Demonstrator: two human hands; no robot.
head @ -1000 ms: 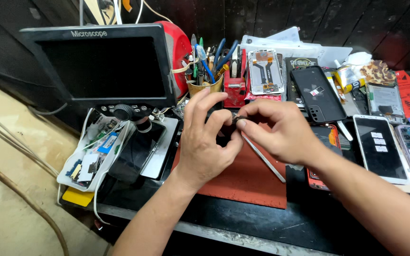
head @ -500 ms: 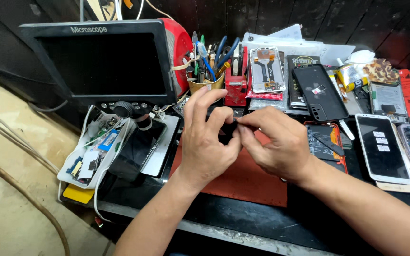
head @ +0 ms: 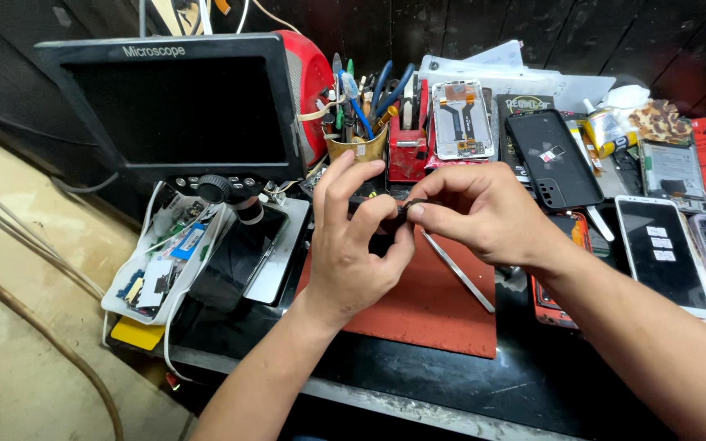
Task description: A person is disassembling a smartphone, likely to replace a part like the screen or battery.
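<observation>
Over a flat red mat [head: 418, 306] on the black bench [head: 484, 384], left hand [head: 353, 245] and right hand [head: 475, 212] pinch one small dark part [head: 386, 206].

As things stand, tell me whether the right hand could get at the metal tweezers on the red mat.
Probably yes. The tweezers lie bare on the red mat just below the right hand, nothing covering them. But both hands pinch a small dark part, so the right hand would need to let go first.
</observation>
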